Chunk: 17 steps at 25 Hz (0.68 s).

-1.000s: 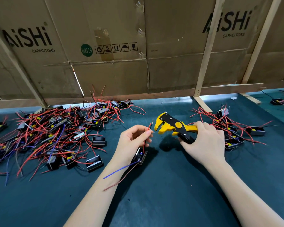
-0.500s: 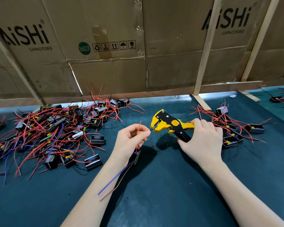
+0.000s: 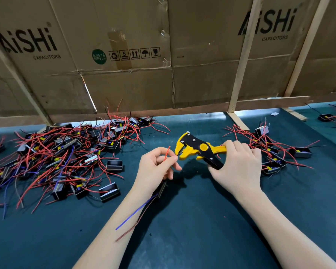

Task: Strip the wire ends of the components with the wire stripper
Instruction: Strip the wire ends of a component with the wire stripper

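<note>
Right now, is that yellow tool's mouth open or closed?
Open: the wire stripper, gripped by the right hand, shows a gap at its mouth, facing the wire pinched by the left hand.

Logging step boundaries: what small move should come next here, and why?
Probably squeeze the wire stripper handles. The left hand pinches a red wire by its nose, the right hand grips the handles, and the wire's tip seems to sit at the nose.

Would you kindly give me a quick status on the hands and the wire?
Left hand pinching red wire at stripper mouth. Right hand gripping wire stripper. Nothing in the way.
</note>
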### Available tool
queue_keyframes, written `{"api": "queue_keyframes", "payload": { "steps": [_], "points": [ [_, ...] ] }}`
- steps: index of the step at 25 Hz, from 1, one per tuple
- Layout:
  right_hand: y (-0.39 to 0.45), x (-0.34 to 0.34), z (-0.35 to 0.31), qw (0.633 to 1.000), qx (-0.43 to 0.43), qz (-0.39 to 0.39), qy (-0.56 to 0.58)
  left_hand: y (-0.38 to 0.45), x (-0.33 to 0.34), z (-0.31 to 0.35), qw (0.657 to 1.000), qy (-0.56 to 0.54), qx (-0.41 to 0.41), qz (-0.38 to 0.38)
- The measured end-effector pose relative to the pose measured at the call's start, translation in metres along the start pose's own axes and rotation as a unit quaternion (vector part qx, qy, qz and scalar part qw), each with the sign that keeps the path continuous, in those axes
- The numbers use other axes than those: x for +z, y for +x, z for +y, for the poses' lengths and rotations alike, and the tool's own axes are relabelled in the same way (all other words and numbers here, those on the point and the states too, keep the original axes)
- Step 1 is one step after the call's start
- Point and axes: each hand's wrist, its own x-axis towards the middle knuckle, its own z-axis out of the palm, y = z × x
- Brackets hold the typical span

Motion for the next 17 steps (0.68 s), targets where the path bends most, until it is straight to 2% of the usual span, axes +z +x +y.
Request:
{"api": "queue_keyframes", "payload": {
  "steps": [6, 17],
  "points": [
    [0.0025, -0.0023, 0.0004, 0.997, -0.026, 0.057, -0.040, 0.0012, 0.0004, -0.0026, 1.000, 0.007, 0.007, -0.008],
    [0.0028, -0.0014, 0.0002, 0.999, -0.016, 0.023, -0.023, 0.0011, 0.0000, -0.0040, 1.000, -0.002, 0.007, -0.011]
  ]
}}
